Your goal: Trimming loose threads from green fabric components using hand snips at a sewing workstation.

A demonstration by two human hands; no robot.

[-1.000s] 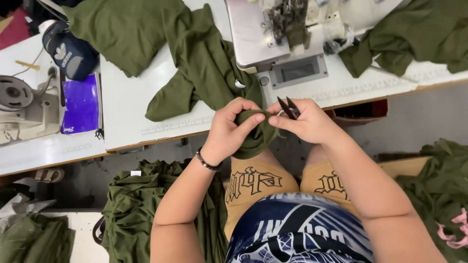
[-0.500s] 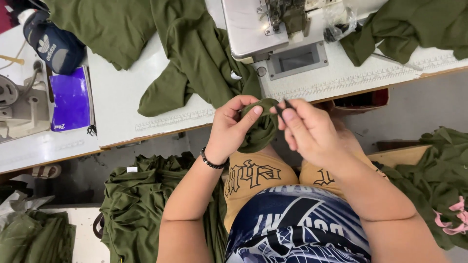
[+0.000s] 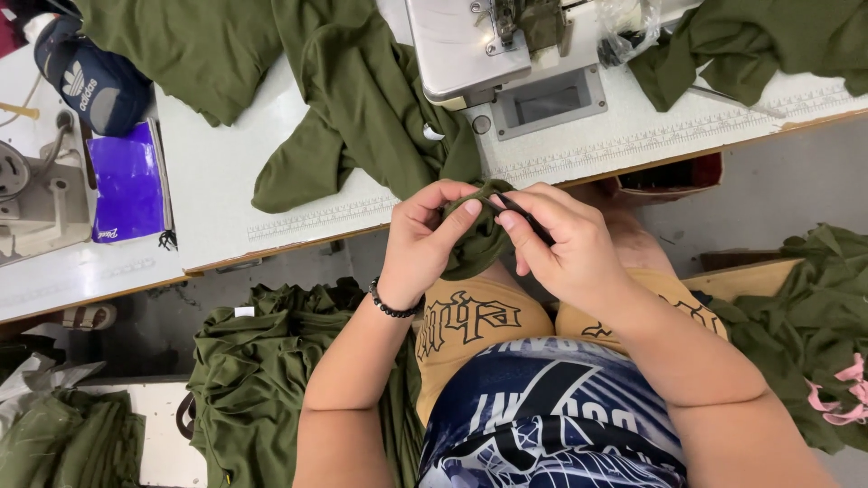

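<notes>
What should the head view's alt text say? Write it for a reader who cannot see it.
Both hands, left hand and right hand, pinch an olive-green garment at the edge of a white sewing table; the right also grips small dark thread snips. A sewing machine stands behind.

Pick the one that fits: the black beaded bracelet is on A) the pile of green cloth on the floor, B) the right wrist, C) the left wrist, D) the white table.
C: the black beaded bracelet circles the wrist just below the left hand, which pinches the olive green fabric opposite the right hand.
</notes>
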